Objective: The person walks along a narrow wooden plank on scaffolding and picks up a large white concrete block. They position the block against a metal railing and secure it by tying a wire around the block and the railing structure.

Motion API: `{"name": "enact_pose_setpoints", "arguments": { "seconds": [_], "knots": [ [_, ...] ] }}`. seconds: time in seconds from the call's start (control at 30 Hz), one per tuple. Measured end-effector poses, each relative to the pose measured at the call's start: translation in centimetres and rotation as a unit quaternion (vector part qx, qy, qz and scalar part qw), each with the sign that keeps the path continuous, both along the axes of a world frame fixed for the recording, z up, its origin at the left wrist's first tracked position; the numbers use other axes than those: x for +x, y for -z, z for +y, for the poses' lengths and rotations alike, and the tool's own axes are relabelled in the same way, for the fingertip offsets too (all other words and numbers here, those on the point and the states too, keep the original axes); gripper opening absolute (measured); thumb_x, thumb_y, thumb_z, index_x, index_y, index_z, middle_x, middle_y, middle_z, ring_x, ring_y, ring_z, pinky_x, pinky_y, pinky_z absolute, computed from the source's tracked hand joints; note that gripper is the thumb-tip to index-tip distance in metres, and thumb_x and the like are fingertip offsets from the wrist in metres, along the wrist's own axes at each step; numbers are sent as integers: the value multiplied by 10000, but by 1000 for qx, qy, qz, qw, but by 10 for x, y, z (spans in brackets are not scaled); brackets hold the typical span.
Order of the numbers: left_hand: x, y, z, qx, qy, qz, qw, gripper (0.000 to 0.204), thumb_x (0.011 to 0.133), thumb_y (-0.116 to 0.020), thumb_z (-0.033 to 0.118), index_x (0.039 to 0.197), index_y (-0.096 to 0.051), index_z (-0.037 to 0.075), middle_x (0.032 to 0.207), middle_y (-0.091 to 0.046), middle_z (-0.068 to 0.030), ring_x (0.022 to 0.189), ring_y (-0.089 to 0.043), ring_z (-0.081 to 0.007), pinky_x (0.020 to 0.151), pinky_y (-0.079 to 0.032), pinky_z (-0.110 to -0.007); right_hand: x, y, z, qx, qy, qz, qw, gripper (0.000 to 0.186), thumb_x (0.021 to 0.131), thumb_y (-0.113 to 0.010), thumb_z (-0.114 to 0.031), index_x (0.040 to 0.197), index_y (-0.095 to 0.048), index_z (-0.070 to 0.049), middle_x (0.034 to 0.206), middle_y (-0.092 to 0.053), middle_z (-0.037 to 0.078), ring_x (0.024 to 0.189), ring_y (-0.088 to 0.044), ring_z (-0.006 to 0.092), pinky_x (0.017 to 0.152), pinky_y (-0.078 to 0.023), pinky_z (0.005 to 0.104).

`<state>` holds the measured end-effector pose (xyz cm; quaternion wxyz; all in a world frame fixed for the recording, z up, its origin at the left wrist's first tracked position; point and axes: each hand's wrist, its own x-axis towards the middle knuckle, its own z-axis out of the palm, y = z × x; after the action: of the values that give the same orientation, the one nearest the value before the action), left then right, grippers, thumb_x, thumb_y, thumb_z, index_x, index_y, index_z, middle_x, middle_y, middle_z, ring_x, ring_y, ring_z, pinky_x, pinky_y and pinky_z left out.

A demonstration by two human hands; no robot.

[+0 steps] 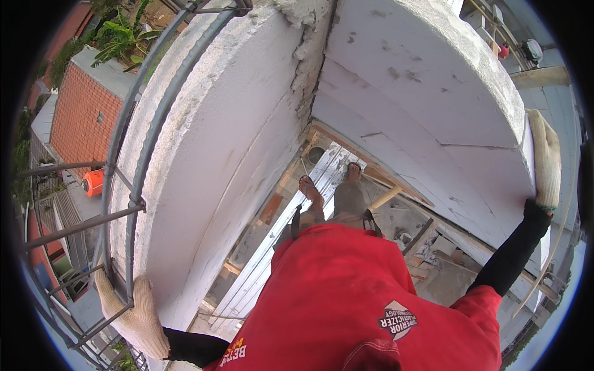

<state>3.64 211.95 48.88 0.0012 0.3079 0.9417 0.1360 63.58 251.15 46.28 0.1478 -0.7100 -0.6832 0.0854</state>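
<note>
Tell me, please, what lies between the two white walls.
The head view shows the person's red shirt, feet, a long pale board and wooden pieces between the left wall and the right wall.

Green leafy plant (124,42), brickwork (86,123), orange container (93,183)

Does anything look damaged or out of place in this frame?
Yes. The rough grey mortar strip in the corner between the two smooth white block walls looks ragged and lumpy, unlike the flat faces beside it. Dark scuffs also mark the right-hand wall. Whether this is damage or unfinished work isn't clear.
</note>
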Motion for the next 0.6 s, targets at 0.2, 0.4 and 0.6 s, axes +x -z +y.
{"name": "enact_pose_setpoints", "arguments": {
  "seconds": [0.2, 0.4, 0.6],
  "knots": [
    [8, 4, 4, 11, -15, 45, 999, 774, 935, -823, 235, 1568, -572, -133, 1503, -693, -292, 1373, -665, -340, 1216, -473, -427, -14, 0, -7, 7, 5, 39, 999, 625, 1130, -607, -551, 1349, -794, 4, 1045, -825, 156, 888, -777, 190, 847, -601, 357],
    [15, -7, 24, -17, -18, 53, 998, 847, 789, -883, 241, 1522, -631, -102, 1387, -729, -329, 1301, -720, -408, 1160, -527, -435, -50, -28, -15, -14, -7, 16, 1000, 533, 1103, -613, -492, 1252, -823, -26, 1095, -840, 166, 990, -775, 247, 933, -572, 394],
    [22, -22, 36, -16, 13, -11, 1000, 783, 891, -757, 298, 1560, -601, -79, 1449, -715, -295, 1321, -694, -404, 1167, -507, -454, -52, -49, -11, -23, -75, -78, 994, 568, 1081, -625, -412, 1494, -701, -30, 1322, -807, 215, 1225, -793, 344, 1089, -587, 435]
  ]
}}
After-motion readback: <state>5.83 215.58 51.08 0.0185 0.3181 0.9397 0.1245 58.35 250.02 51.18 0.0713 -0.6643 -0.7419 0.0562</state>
